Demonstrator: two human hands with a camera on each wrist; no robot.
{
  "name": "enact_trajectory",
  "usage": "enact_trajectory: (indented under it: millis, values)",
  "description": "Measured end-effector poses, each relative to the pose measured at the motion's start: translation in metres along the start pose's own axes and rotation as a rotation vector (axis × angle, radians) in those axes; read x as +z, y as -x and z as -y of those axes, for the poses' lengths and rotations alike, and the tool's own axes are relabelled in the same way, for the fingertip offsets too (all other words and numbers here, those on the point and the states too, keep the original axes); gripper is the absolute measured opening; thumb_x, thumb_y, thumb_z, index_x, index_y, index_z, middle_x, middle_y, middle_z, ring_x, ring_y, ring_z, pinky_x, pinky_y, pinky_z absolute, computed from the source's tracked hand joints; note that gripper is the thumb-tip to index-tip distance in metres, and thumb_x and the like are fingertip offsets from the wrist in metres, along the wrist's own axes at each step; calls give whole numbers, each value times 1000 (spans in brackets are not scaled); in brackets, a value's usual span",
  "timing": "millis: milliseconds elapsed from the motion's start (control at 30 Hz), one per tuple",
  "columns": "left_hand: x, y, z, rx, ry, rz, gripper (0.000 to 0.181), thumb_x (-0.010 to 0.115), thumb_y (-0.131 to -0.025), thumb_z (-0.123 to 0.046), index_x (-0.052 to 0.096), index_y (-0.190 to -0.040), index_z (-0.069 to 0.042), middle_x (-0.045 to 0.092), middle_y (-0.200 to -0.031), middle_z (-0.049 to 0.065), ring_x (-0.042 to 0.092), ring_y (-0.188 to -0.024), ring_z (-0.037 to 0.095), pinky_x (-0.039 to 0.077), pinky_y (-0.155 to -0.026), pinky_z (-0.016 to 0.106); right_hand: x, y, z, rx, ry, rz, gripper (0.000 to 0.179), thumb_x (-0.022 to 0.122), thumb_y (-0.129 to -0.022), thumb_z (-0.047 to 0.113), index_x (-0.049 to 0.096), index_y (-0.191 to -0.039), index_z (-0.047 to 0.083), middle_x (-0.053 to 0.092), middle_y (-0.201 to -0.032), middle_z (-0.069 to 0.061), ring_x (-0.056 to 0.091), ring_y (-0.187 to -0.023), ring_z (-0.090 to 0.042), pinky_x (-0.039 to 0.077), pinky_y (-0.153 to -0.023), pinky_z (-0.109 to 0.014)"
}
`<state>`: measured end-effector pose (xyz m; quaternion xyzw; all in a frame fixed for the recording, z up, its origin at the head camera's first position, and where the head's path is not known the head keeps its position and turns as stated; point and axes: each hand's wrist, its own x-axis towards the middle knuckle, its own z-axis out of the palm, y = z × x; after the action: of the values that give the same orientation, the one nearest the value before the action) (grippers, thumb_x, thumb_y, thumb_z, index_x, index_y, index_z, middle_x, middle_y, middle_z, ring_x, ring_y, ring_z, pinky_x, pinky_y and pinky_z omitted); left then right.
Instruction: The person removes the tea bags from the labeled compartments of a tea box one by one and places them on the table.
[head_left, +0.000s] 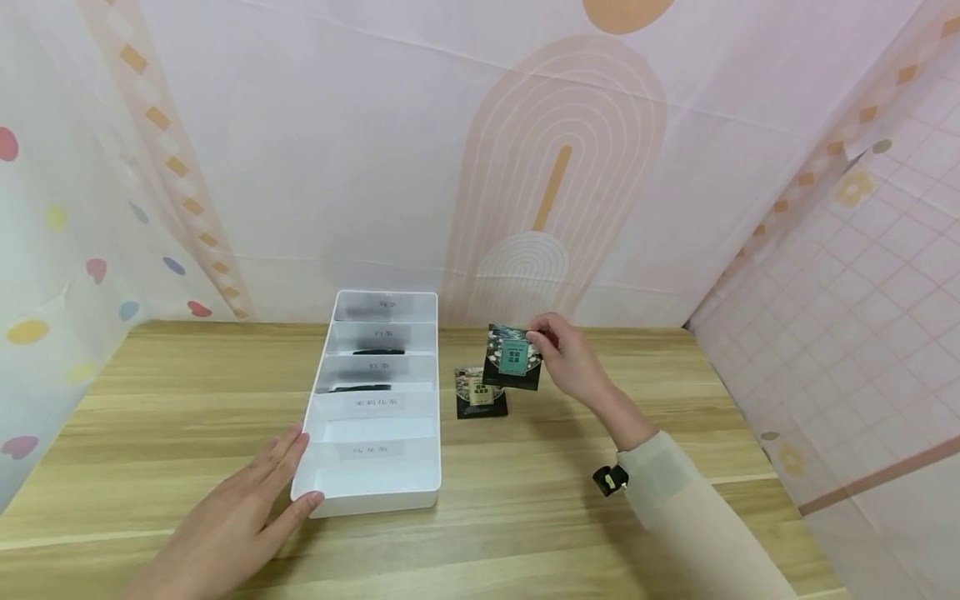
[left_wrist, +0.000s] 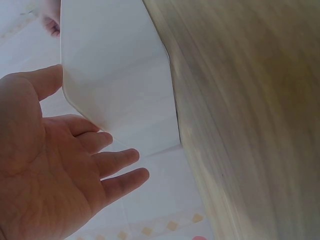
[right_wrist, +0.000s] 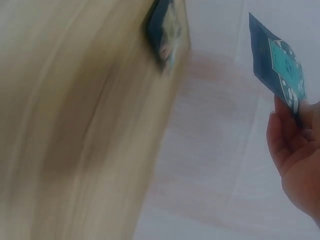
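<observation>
My right hand (head_left: pixel 572 358) pinches a black tea sachet with a green label (head_left: pixel 513 357) by its right edge, between thumb and fingers. That sachet (right_wrist: pixel 281 65) is raised above the table in the right wrist view. Below and left of it, a second black sachet with a yellow label (head_left: pixel 480 407) lies flat, partly overlapped by the first in the head view. Beside the near left corner of a white compartment box (head_left: pixel 375 503), my left hand (head_left: pixel 247 508) rests with fingers extended along the wall. The left wrist view shows the thumb at the rim of the box (left_wrist: pixel 115 70).
Labelled dividers split the box into several compartments; dark sachet edges (head_left: pixel 362 387) show in two middle ones. A patterned cloth (head_left: pixel 360 167) hangs along the table's back edge. The wooden table (head_left: pixel 525 533) extends around the box. A black band (head_left: pixel 611 480) sits at my right wrist.
</observation>
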<state>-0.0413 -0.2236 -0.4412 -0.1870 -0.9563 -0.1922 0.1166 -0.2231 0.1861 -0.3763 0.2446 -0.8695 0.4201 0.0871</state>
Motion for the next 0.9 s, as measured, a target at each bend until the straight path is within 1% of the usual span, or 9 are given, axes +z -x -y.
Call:
enact_trajectory:
  millis: [133, 233, 400, 500, 667, 900]
  values:
    - [1, 0, 1, 3, 0, 1, 75, 72, -100, -40, 46, -156, 3, 45, -160, 21, 54, -136, 45, -4, -110, 1, -5, 1, -14, 24, -11, -4, 6, 58, -106, 0, 63, -107, -3, 61, -88, -16, 50, -74, -21, 43, -65, -31]
    - [2, 0, 1, -1, -1, 6, 75, 72, -100, -40, 46, -156, 3, 45, -160, 21, 53, -136, 46, -5, -110, 1, -7, 2, -24, 47, -10, 3, 5, 58, -106, 0, 62, -104, -3, 59, -85, -16, 49, -72, -21, 42, -65, -31]
    - [2, 0, 1, -10, 5, 18, 76, 72, -100, -40, 44, -157, 2, 44, -161, 21, 53, -136, 46, -5, -109, 0, -9, 4, -38, 97, 6, 19, 6, 59, -106, 1, 61, -100, 0, 56, -81, -8, 48, -71, -21, 42, -64, -30]
    - [2, 0, 1, -13, 7, 20, 76, 72, -100, -40, 44, -157, 1, 44, -161, 21, 53, -136, 46, -5, -108, 0, -9, 5, -44, 120, 28, 41, 6, 59, -106, 1, 62, -101, 1, 59, -84, -7, 51, -73, -21, 44, -65, -30]
    - [2, 1, 2, -13, 8, 21, 76, 72, -100, -40, 44, -157, 1, 44, -161, 20, 53, -136, 46, -5, -108, 0, -7, 6, -54, 135, 57, 72, 6, 59, -106, 0, 62, -101, 0, 61, -87, -8, 53, -75, -20, 46, -65, -30]
    - [3, 1, 2, -11, 10, 17, 75, 72, -100, -40, 46, -156, 2, 44, -161, 20, 52, -136, 47, -5, -109, 0, -7, 7, -67, 148, 74, 86, 6, 60, -105, -1, 63, -99, 0, 61, -86, -8, 53, -76, -19, 46, -67, -29]
